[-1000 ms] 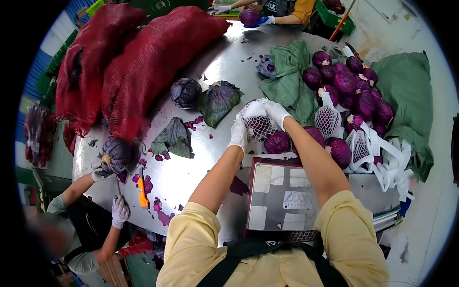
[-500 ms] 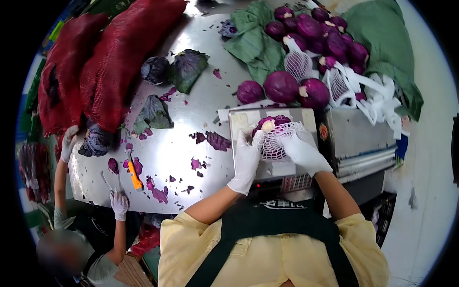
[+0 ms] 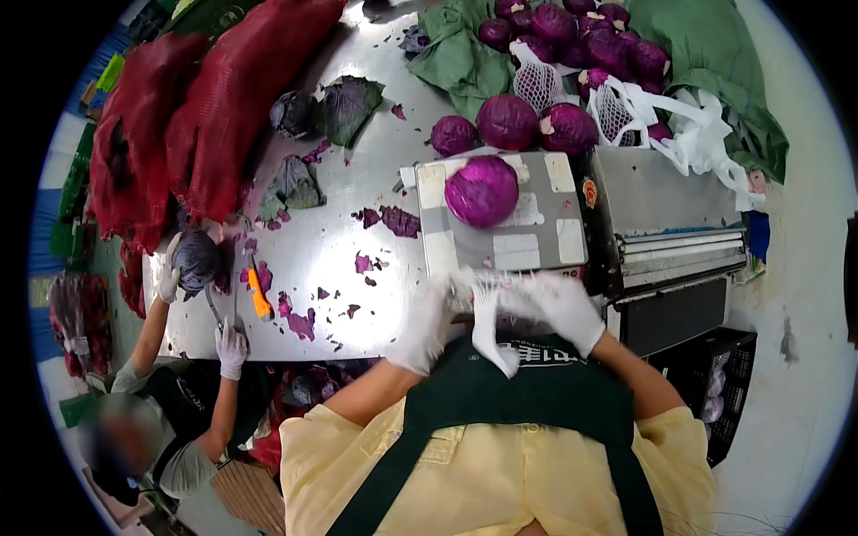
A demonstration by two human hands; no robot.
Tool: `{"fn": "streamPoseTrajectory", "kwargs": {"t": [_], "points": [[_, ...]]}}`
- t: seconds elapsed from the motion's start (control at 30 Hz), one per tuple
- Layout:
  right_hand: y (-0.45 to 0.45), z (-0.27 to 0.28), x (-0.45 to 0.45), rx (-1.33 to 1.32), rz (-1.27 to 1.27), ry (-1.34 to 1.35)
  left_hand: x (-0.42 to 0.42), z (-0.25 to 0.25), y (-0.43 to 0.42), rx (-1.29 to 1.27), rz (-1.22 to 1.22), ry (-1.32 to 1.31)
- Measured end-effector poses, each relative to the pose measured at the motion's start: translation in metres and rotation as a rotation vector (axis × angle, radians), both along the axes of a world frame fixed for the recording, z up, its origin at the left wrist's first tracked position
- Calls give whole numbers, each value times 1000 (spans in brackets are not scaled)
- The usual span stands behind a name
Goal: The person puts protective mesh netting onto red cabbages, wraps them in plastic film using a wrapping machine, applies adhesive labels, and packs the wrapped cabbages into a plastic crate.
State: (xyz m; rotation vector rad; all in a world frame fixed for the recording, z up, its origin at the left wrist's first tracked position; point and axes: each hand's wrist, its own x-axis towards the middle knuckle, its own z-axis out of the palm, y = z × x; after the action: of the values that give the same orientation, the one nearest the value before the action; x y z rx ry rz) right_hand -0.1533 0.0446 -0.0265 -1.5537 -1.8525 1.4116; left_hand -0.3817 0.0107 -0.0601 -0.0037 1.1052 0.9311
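Purple cabbage (image 3: 482,192) rests on the scale (image 3: 472,247), white net (image 3: 485,322) in your hands.
Your left hand (image 3: 418,326) and right hand (image 3: 567,313) close blurred fingers on the net; three more cabbages (image 3: 508,122) lie just beyond the scale.

Gloved hands (image 3: 565,313) (blurred), apart, forearms (image 3: 639,377) angled inward

The cabbage (image 3: 483,191) is purple, the net (image 3: 485,326) white, the apron (image 3: 474,393) green.
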Motion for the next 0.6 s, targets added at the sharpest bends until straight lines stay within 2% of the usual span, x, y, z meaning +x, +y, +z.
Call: {"fn": "streamPoseTrajectory", "kwargs": {"t": [0.03,0.07,0.1,0.13,0.17,0.2,0.23,0.27,0.3,0.37,0.4,0.43,0.47,0.5,0.53,0.57,0.6], "points": [[9,0,-3,135,-58,113,-11,-42,6,294,97,-135],[28,20,-11,130,-34,150,-14,-15,29,265,150,-119],[50,18,-18,365,-34,109,-10,10,48,279,274,84],[76,10,-29,360,-115,160,-7,35,67,272,379,308],[104,15,-40,756,36,24,-30,6,84,387,316,448],[130,32,-55,836,79,-38,-34,5,103,476,427,609],[164,20,-63,767,132,-263,-38,7,117,564,536,773],[175,18,-80,565,13,-183,-45,-3,126,554,544,774],[203,-8,-89,569,50,-292,-56,-20,136,462,515,836],[205,-8,-106,386,-12,-349,-63,-45,139,357,484,898],[204,-9,-109,385,-6,-347,-61,-55,138,316,356,921],[205,-14,-110,347,-33,-297,-60,-64,138,274,229,940],[206,-22,-111,309,-60,-247,-56,-71,139,270,232,942],[203,-29,-108,307,-55,-245,-52,-77,141,299,122,961],[205,-35,-103,270,-83,-78,-49,-83,147,338,17,979],[198,-21,-107,231,-110,89,-51,-96,157,360,-139,1120],[179,-9,-101,264,-81,195,-51,-112,154,462,-134,1180]]}}
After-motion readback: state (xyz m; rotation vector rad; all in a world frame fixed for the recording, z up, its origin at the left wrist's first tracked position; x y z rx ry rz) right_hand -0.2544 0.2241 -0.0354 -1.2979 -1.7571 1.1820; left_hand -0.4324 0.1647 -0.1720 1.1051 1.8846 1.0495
